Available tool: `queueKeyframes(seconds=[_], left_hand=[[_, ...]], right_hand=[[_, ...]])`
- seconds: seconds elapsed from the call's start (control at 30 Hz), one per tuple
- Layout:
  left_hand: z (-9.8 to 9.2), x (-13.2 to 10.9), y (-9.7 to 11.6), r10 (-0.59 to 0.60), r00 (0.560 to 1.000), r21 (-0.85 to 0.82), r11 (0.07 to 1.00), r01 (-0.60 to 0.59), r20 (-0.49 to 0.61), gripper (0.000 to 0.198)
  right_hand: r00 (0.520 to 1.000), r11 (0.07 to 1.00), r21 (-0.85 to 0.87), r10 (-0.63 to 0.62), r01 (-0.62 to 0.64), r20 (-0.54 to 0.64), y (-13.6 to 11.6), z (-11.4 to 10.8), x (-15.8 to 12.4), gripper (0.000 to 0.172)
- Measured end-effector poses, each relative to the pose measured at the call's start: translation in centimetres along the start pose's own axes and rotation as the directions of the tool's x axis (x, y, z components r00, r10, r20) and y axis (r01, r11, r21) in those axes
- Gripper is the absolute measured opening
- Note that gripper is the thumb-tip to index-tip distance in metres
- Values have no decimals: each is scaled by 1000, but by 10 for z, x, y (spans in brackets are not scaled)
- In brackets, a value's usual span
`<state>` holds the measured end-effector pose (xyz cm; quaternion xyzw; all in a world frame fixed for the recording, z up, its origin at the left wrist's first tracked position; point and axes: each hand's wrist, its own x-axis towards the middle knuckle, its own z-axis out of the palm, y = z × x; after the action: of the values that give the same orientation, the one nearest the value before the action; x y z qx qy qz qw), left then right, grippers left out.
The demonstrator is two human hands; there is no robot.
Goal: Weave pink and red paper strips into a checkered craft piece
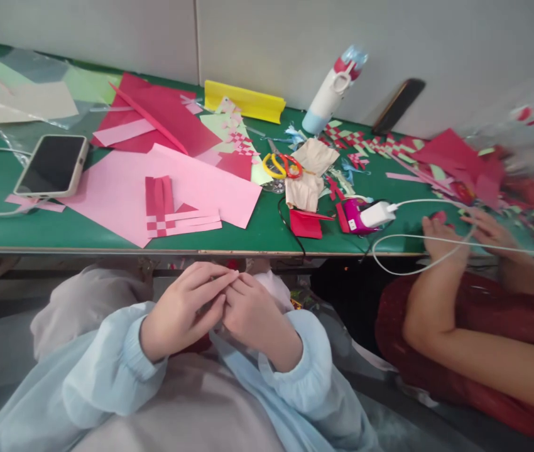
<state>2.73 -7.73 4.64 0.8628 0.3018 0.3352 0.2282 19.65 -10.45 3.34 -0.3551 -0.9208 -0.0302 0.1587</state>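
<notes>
Fingertips [230,277] touching, my left hand [186,307] and right hand [258,317] together in front of surface [264,235], can't tell if pinching anything. Woven paper [159,204] near edge, guessing for easy reach.

matt paper strips [194,221], smooth tabletop [260,229]

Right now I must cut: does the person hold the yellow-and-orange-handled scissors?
No, the scissors lie on the green table, beyond left hand and right hand.
</notes>
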Motion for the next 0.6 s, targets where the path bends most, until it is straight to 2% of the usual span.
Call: queueKeyframes(seconds=[0.07, 0.17, 0.33, 0.43, 0.53, 0.6], left_hand=[[8, 6, 1, 13, 1000, 13, 1000, -14, 27, 42], [13, 14, 3, 28, 998, 29, 999, -30, 53, 37], [13, 22, 4, 37, 996, 19, 999, -39, 85, 27], [19, 29, -2, 2, 996, 12, 1000, -3, 86, 23], [34, 39, -13, -46, 983, -33, 998, 53, 180, 21], [46, 42, -21, -119, 959, -107, 983, 150, 258, 14]], right_hand=[[998, 997, 56, 58, -58, 7, 6, 2, -10, 16], [975, 960, 176, 221, -217, -6, 20, 1, -24, 15], [864, 816, 372, 499, -443, -66, 39, -12, -42, 17], [805, 744, 480, 581, -464, -123, 42, -20, -45, 25], [783, 704, 579, 598, -412, -170, 38, -26, -40, 23], [785, 679, 632, 594, -373, -175, 31, -28, -32, 19]])
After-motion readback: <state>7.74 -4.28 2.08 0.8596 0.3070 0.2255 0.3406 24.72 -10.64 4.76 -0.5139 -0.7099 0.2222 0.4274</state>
